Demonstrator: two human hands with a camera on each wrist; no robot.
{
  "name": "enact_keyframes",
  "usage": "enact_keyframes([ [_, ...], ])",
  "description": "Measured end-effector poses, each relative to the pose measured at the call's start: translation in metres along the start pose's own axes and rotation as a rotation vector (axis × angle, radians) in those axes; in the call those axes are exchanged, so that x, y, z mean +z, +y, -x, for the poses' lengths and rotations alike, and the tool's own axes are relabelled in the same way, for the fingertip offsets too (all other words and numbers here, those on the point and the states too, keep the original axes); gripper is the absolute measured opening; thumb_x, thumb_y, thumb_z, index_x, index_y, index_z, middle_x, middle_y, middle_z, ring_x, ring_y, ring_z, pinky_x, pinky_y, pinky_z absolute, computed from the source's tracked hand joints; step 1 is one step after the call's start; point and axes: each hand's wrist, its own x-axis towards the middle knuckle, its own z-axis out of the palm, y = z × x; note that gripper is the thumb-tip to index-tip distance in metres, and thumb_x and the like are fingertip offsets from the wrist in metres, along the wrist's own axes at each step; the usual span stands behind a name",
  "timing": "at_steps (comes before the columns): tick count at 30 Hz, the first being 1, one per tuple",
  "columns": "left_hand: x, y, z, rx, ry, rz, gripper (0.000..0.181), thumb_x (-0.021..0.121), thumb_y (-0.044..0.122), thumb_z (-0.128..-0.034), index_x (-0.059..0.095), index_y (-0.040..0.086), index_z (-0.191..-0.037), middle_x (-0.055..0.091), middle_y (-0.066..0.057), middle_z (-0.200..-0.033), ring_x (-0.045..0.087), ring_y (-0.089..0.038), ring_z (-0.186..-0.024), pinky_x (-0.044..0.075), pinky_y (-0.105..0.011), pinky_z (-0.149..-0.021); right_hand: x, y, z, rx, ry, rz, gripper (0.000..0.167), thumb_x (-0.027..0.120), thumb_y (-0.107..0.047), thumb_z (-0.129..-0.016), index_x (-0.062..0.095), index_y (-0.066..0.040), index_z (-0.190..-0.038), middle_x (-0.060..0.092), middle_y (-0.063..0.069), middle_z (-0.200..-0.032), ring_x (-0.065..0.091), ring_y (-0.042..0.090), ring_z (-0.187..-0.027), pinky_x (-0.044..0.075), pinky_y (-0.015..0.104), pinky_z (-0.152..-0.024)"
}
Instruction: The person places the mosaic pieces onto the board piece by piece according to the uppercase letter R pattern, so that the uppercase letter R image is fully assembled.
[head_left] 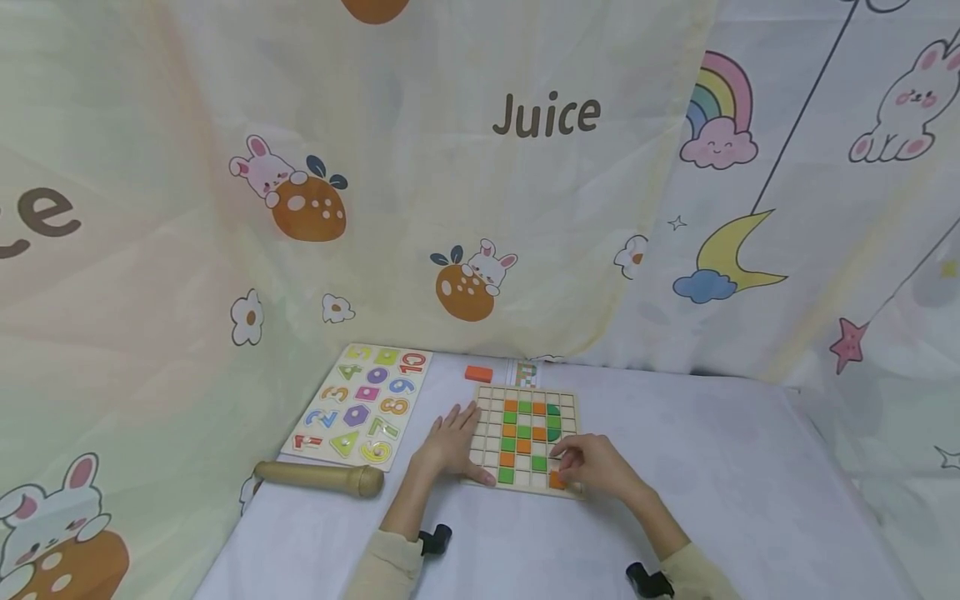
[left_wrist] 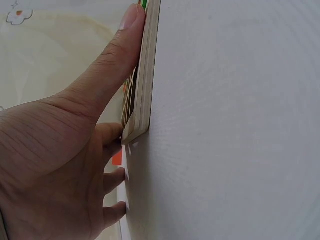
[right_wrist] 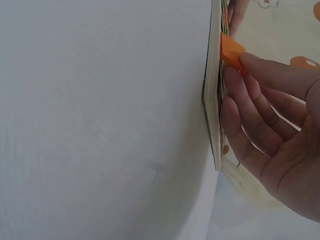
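Note:
A square wooden grid board (head_left: 486, 442) lies on the table, with orange and green tiles in several of its cells. My left hand (head_left: 448, 442) steadies the board's left side, fingers spread. In the left wrist view its thumb (left_wrist: 107, 62) lies along the board's near edge. At the near right corner my right hand (head_left: 596, 467) pinches an orange tile (right_wrist: 231, 52) between thumb and fingers. That tile is tilted at the board's surface; whether it sits in a cell I cannot tell. Two dark green rounded tiles (head_left: 553, 422) sit in the right part of the grid.
Left of the board is a number and shape puzzle (head_left: 357, 406). A gold-brown microphone-shaped object (head_left: 322, 479) lies in front of it. Behind the board are an orange block (head_left: 478, 374) and a small pattern card (head_left: 527, 374). A printed curtain (head_left: 420, 167) hangs behind the table.

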Motion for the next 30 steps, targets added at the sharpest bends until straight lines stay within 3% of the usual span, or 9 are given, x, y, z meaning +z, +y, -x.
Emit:
enact_keyframes([
  [16,0.0,-0.001,0.002,0.001,-0.008,-0.007,0.138,0.089,0.073,-0.062,0.026,0.006,-0.165,0.019,-0.013,-0.173,0.015,-0.041,-0.159,0.019,-0.064,-0.126,0.01,0.007,-0.005,0.012,-0.01,-0.033,0.026,0.085,0.004,-0.082,0.076,-0.009,-0.102,0.069,-0.003,-0.082,0.065,0.014,-0.075,0.058,0.023,-0.064],
  [26,-0.002,-0.002,0.001,-0.004,-0.015,0.003,0.137,0.09,0.071,-0.0624,0.027,0.005,-0.165,0.02,-0.014,-0.173,0.016,-0.041,-0.159,0.019,-0.065,-0.126,0.008,0.007,-0.002,0.015,0.027,0.008,0.024,0.086,-0.002,-0.082,0.076,-0.012,-0.101,0.069,-0.006,-0.082,0.063,0.011,-0.075,0.056,0.022,-0.066],
  [30,-0.002,-0.002,0.001,-0.019,-0.028,0.009,0.133,0.088,0.072,-0.0652,0.028,0.007,-0.165,0.021,-0.012,-0.173,0.016,-0.04,-0.159,0.019,-0.064,-0.126,0.004,0.005,0.0,0.018,0.094,0.038,0.019,0.085,-0.006,-0.086,0.078,-0.014,-0.102,0.072,-0.006,-0.089,0.067,0.013,-0.082,0.06,0.029,-0.073],
])
